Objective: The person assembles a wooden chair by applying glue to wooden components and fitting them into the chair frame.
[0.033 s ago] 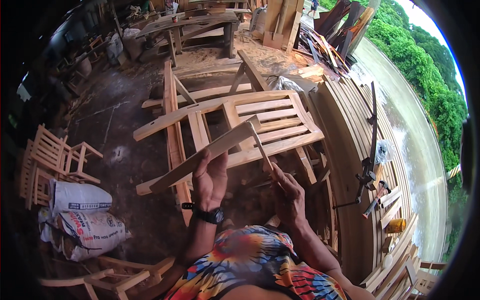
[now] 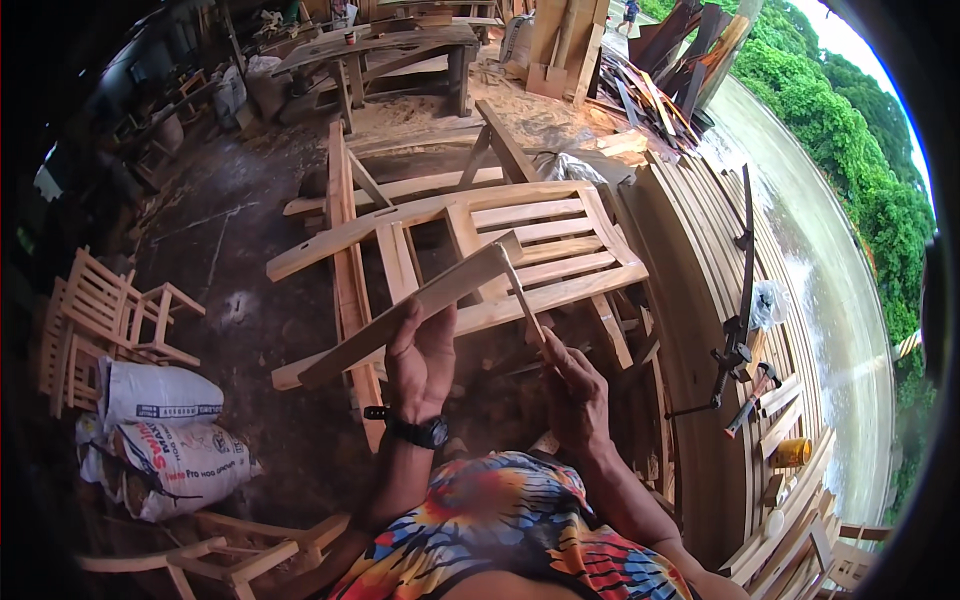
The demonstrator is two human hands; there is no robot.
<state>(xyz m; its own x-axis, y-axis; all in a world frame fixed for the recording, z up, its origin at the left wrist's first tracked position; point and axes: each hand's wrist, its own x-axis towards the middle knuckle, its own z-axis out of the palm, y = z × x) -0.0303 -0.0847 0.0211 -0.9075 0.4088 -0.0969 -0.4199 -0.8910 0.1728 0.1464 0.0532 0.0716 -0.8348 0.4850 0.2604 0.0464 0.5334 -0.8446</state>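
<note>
My left hand, with a dark watch at the wrist, grips a flat wooden slat from below. The slat slants up from lower left to upper right. In my right hand is a thin wooden stick, pinched between thumb and fingers. Its upper tip touches the slat's far right end, where a pale whitish patch shows. Just beyond both hands, a slatted wooden chair back lies across a wooden support beam. The slat hides part of the chair back's near rail.
Long planks are stacked to the right, bearing a bar clamp, a hammer and a yellow jar. On the left are filled sacks and small slatted chairs. A workbench stands at the back.
</note>
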